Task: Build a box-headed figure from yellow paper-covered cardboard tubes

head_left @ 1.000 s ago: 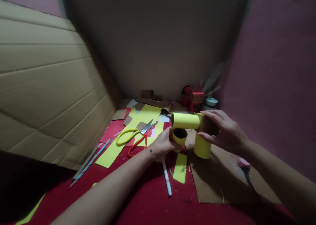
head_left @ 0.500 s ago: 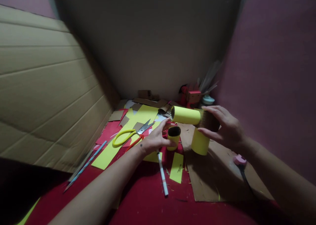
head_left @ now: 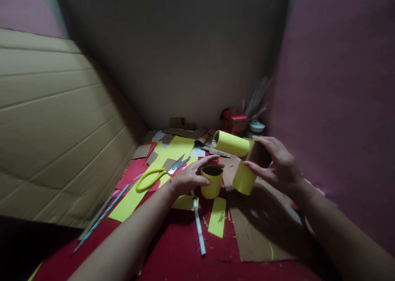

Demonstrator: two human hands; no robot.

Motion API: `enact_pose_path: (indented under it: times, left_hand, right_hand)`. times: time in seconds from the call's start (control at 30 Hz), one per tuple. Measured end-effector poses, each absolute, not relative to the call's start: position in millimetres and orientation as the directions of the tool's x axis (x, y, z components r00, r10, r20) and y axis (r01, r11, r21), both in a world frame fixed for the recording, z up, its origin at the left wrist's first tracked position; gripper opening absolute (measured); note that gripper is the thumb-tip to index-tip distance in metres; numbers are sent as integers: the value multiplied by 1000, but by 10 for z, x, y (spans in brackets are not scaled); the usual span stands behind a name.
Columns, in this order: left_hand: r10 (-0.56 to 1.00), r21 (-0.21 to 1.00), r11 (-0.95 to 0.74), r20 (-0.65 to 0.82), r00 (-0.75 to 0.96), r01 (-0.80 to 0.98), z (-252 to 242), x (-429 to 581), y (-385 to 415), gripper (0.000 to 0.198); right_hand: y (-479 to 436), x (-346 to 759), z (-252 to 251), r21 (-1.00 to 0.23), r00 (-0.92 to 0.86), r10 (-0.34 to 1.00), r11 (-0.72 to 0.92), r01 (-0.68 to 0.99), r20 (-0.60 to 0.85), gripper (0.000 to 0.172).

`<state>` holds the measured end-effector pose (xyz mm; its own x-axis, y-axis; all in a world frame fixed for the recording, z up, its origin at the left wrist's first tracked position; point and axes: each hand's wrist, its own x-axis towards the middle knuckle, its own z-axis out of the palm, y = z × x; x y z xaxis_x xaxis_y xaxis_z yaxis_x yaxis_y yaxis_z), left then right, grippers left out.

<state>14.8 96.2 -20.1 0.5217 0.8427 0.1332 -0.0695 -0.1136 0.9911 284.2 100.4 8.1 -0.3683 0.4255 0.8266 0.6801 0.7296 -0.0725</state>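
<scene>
My right hand [head_left: 279, 163] grips a brown cardboard piece [head_left: 258, 152] between thumb and fingers. Joined to that piece are a yellow paper-covered tube [head_left: 233, 143] pointing left and another yellow tube [head_left: 245, 178] slanting down. My left hand [head_left: 196, 176] is closed around a short yellow-covered cardboard tube [head_left: 212, 186], thumb at the front and fingers behind. Its open brown end faces up. Just left of that hand lie yellow-handled scissors [head_left: 168, 172] with blades apart. A white pen [head_left: 199, 227] and a small yellow paper strip [head_left: 217, 217] rest below the short tube.
A brown cardboard sheet [head_left: 262, 235] lies on the red table surface [head_left: 173, 256] under my right hand. Yellow paper [head_left: 126, 205] and scraps spread leftward, beside a blue striped pencil [head_left: 101, 219]. A large cardboard panel [head_left: 61, 128] stands left. A jar [head_left: 256, 126] stands behind.
The view has shifted a little. The short tube in my left hand has turned and shows a wider opening. The right-hand piece has tilted, its left-pointing tube now sloping more.
</scene>
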Motion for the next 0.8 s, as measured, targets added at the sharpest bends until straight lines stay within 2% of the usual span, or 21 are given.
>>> enact_pose_path:
  times: [0.1, 0.17, 0.23, 0.3, 0.37, 0.43, 0.5, 0.63, 0.8]
  left_hand:
    - [839, 985, -163, 166, 517, -52, -157, 70, 983, 76]
    - [886, 974, -209, 149, 440, 90, -131, 69, 924, 84]
    - [937, 922, -250, 153, 313, 297, -129, 128, 814, 96]
    - [961, 852, -275, 253, 109, 445, -167, 236, 684, 104]
    - [942, 833, -246, 327, -82, 495, -234, 359, 568, 107]
    - [930, 844, -219, 332, -157, 489, -310, 456, 489, 110]
    - [917, 829, -239, 363, -162, 506, -379, 507, 449, 108]
    - [866, 719, -342, 491, -94, 605, -475, 517, 435, 92]
    - [865, 713, -344, 494, -89, 611, -476, 548, 462, 94]
  right_hand:
    - [1002, 2867, 59, -59, -360, 422, 713, 699, 832, 52]
    - [1001, 2875, 45, -39, -354, 419, 689, 724, 836, 53]
    - [998, 2880, 34, -22, -344, 415, 664, 747, 842, 54]
    - [995, 2888, 28, -14, -336, 412, 649, 761, 847, 55]
    - [990, 2899, 22, -14, -326, 418, 631, 776, 848, 56]
    - [984, 2913, 15, -16, -317, 427, 616, 787, 847, 57]
    - [978, 2923, 9, -19, -317, 431, 616, 788, 844, 57]
    - [964, 2923, 2, -27, -329, 439, 633, 774, 836, 57]
    - [957, 2916, -5, -29, -326, 437, 634, 773, 838, 55]
